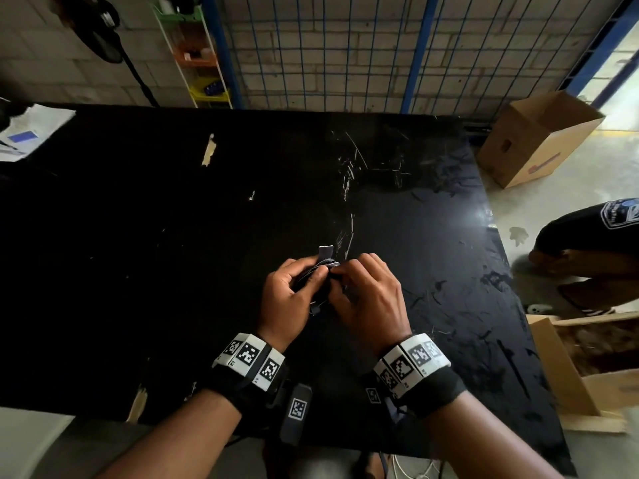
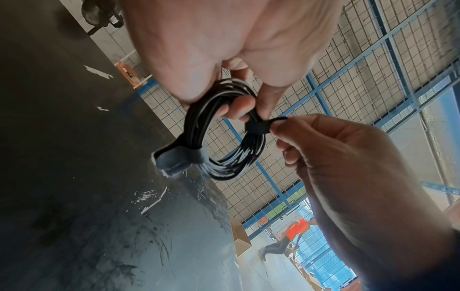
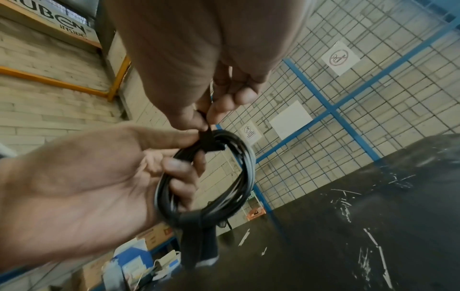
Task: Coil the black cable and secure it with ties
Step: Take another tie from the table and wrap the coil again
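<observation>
1. left hand (image 1: pixel 288 293) grips the coiled black cable (image 2: pixel 224 135) above the black table (image 1: pixel 173 271); fingers curled through the coil, thumb pressed by the small tie
2. right hand (image 1: pixel 368 295) just beside it, thumb and forefinger pinching the free end of the small black tie (image 2: pixel 259 127) wrapped round the strands
3. both wrists raised over the table's near middle, knuckles up
4. coil: many thin glossy loops; a second, wider grey tie (image 2: pixel 178 158) already wrapped round its far side, tail sticking out
</observation>
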A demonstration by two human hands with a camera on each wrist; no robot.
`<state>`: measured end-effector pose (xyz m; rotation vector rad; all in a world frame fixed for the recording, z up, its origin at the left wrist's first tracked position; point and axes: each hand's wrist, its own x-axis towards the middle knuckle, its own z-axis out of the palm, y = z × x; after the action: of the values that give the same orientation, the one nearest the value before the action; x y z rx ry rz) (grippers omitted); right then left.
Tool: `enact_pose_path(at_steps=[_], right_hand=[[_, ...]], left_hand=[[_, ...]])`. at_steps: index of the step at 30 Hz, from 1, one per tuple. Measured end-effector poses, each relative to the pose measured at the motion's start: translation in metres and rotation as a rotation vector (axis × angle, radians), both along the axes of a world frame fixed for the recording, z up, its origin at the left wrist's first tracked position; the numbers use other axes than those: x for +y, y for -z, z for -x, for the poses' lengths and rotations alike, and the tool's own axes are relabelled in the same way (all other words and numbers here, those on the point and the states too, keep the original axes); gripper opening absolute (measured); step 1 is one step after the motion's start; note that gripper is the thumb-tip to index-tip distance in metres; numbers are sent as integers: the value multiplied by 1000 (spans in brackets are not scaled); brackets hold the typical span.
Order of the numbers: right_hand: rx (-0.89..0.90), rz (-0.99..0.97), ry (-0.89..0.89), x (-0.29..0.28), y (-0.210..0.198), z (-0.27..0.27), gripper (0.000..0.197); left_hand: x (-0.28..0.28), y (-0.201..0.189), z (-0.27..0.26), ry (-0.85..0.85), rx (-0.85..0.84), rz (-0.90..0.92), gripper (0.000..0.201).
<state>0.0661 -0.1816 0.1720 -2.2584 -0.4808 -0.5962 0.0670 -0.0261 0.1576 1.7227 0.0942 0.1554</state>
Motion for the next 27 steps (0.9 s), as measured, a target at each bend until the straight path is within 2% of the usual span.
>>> enact_pose_path(at_steps=[4, 10, 14, 17, 20, 23, 27], right_hand=[[94, -74, -81, -15, -7, -13, 5], [400, -234, -199, -29, -14, -25, 4], [467, -231, -203, -31, -11, -23, 6], [472, -259, -146, -28, -4, -22, 10], [530, -364, -32, -31, 3, -28, 11], [631, -496, 62, -37, 8, -31, 21], [761, -706, 111, -44, 13, -28, 23]], left_hand=[[8, -3, 0, 58, 26, 7, 18], [24, -3, -3, 249, 0, -220, 24], [29, -1, -3, 339, 74, -226, 23], [28, 0, -2, 346, 102, -222, 23], [28, 0, -1, 341, 156, -125, 31], [33, 5, 1, 308, 248, -51, 38], [38, 11, 6, 278, 397, 175, 41]])
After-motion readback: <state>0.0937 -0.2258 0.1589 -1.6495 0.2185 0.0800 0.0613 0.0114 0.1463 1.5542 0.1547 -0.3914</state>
